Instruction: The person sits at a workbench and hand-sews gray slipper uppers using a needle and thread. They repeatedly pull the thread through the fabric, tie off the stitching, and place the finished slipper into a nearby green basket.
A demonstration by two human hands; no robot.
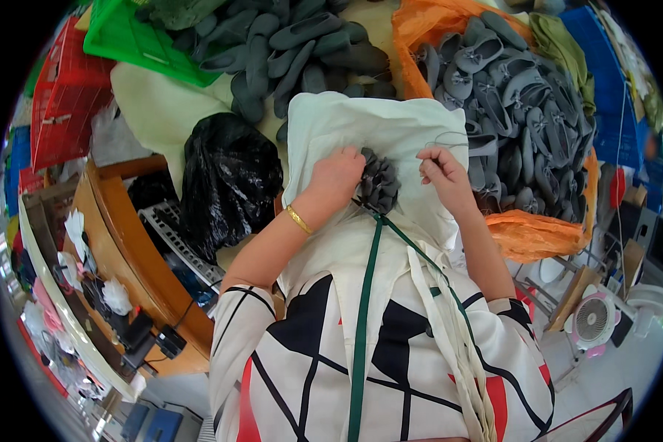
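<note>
Hands apart: left hand point(337, 177) grips a grey bundle point(381, 183) at its three o'clock, long axis twelve-to-six; right hand point(445, 175), farther off, curls, hold unclear.

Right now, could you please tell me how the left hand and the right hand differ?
The left hand holds the edge of a dark grey fabric bunch, while the right hand is apart from it, fingers curled. A gold-coloured bracelet circles the left wrist; the right wrist shows none. Both hands are bare, over the white cloth.
</note>
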